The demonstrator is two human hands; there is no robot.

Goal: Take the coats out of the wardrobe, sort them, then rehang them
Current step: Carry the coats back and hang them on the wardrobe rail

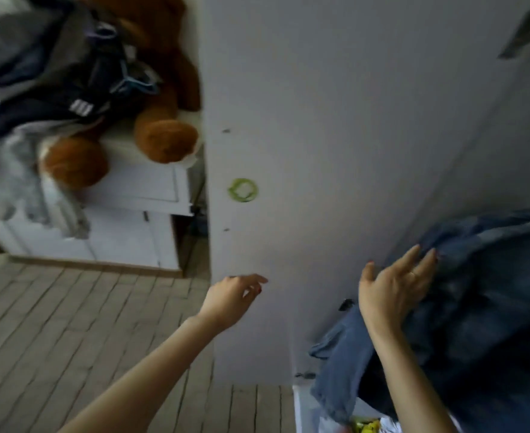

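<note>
1. We see a dark blue denim coat [491, 292] at lower right, against the wardrobe panel [320, 120], its length running from upper right down toward lower left.
2. Our right hand [395, 289] is nearer, fingers spread and touching the denim; whether it grips is unclear.
3. Our left hand [232, 298] hangs loosely curled, empty, before the panel.
4. Well apart at upper left, a clothes pile [48, 73] and brown teddy bear [164, 120] sit on a white counter [139, 182].
</note>
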